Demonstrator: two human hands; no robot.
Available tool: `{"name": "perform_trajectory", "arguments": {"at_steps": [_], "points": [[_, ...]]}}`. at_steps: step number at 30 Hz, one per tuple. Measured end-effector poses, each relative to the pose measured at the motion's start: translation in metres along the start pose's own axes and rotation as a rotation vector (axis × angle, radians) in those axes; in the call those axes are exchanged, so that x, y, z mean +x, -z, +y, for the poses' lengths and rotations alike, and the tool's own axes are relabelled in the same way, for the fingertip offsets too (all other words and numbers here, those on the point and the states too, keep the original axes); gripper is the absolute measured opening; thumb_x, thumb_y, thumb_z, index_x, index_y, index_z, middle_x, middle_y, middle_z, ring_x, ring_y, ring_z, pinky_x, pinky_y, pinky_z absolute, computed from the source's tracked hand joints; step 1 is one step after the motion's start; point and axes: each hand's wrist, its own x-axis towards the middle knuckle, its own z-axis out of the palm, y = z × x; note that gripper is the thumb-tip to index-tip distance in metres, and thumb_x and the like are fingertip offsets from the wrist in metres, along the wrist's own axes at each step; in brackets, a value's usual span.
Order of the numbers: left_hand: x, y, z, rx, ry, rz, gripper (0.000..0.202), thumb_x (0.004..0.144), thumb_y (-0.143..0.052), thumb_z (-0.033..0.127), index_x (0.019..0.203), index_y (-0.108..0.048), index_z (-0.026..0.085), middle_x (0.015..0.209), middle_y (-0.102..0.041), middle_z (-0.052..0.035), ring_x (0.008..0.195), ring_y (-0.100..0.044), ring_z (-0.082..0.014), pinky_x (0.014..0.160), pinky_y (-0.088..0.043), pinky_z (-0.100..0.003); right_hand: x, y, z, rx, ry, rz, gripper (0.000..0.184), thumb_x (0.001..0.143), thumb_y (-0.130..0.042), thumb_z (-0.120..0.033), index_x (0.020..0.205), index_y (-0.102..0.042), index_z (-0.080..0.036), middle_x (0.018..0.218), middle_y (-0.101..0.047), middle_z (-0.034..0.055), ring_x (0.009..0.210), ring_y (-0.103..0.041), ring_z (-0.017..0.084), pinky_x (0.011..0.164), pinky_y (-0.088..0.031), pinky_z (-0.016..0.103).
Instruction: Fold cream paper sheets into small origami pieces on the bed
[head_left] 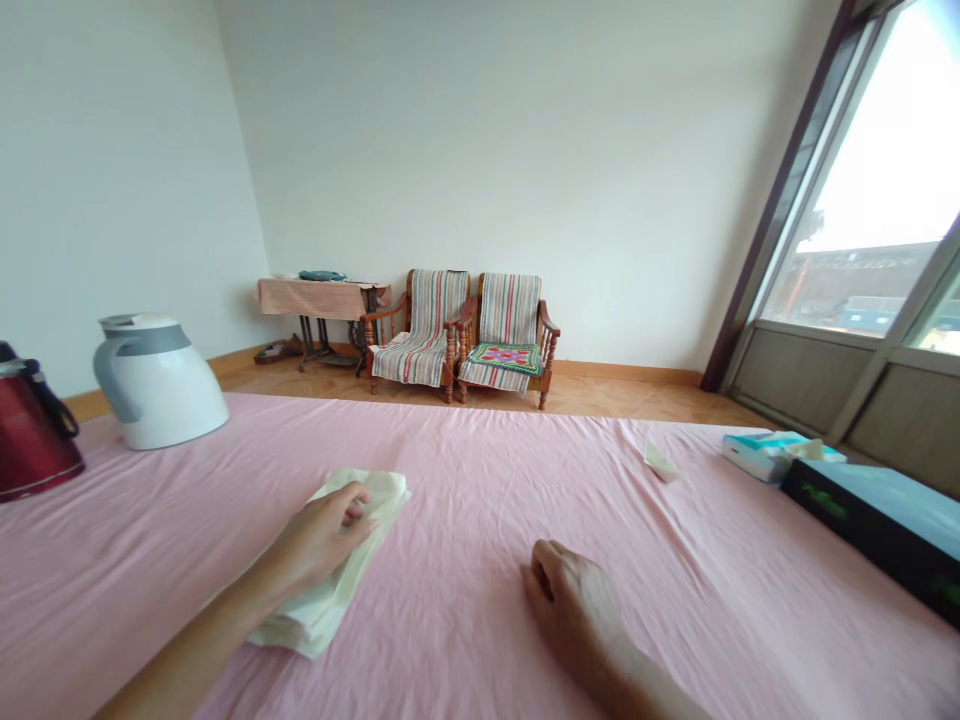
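My left hand (334,535) rests on a stack of pale, folded paper tissues (322,620), its fingers curled in and nothing visible between them. The forearm and hand cover part of the stack's left side and middle. To the right, my right hand (574,610) lies loosely closed on the pink tablecloth (457,560), apart from the stack. I see nothing in its curled fingers, though the inside of the palm is in shadow.
A white-and-grey jug (176,385) and a red flask (34,430) stand at the left. At the right are a tissue pack (757,462), a black box (870,520) and a small loose tissue (660,462). Two wooden armchairs (420,335) stand beyond the far edge.
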Motion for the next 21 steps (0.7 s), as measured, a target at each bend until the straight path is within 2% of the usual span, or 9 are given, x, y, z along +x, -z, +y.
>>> {"name": "perform_trajectory", "arguments": {"at_steps": [5, 9, 16, 18, 21], "points": [[0.007, 0.0, -0.007, -0.085, -0.042, -0.035, 0.023, 0.077, -0.049, 0.042, 0.081, -0.055, 0.02, 0.086, -0.069, -0.0052, 0.085, -0.064, -0.0233, 0.078, -0.046, -0.03, 0.002, 0.002, -0.002, -0.028, -0.024, -0.001, 0.017, 0.082, -0.048, -0.014, 0.066, -0.049, -0.02, 0.061, -0.057, -0.0021, 0.052, -0.05, 0.01, 0.05, -0.017, 0.026], [0.009, 0.004, -0.009, -0.088, -0.066, -0.087, 0.03, 0.078, -0.045, 0.047, 0.08, -0.056, 0.019, 0.083, -0.068, -0.0033, 0.083, -0.063, -0.0229, 0.077, -0.044, -0.028, 0.003, 0.004, -0.003, -0.028, -0.028, 0.002, 0.017, 0.082, -0.049, -0.014, 0.065, -0.05, -0.019, 0.061, -0.057, -0.0018, 0.052, -0.05, 0.01, 0.05, -0.017, 0.026], [0.009, 0.007, -0.011, 0.221, -0.031, 0.004, 0.032, 0.083, -0.034, 0.039, 0.062, -0.048, 0.02, 0.059, -0.054, 0.0019, 0.063, -0.054, -0.0182, 0.057, -0.032, -0.024, 0.003, 0.001, -0.002, -0.009, -0.027, 0.014, 0.017, 0.082, -0.049, -0.015, 0.066, -0.051, -0.02, 0.062, -0.057, -0.0016, 0.051, -0.049, 0.01, 0.049, -0.016, 0.027], [0.008, 0.009, -0.009, 0.263, -0.016, 0.023, 0.032, 0.084, -0.034, 0.035, 0.058, -0.044, 0.019, 0.055, -0.05, 0.0018, 0.059, -0.052, -0.0178, 0.055, -0.029, -0.024, 0.002, 0.0, -0.001, 0.0, -0.024, 0.02, 0.017, 0.082, -0.048, -0.016, 0.066, -0.051, -0.02, 0.061, -0.057, -0.0017, 0.05, -0.049, 0.01, 0.049, -0.016, 0.027], [0.004, 0.016, -0.001, 0.333, -0.019, 0.045, 0.029, 0.083, -0.037, 0.03, 0.057, -0.045, 0.019, 0.056, -0.053, 0.0005, 0.059, -0.054, -0.0183, 0.056, -0.027, -0.026, 0.002, -0.002, 0.001, 0.017, -0.012, 0.03, 0.018, 0.083, -0.047, -0.017, 0.065, -0.05, -0.02, 0.06, -0.055, -0.0018, 0.05, -0.048, 0.011, 0.05, -0.017, 0.027]]}}
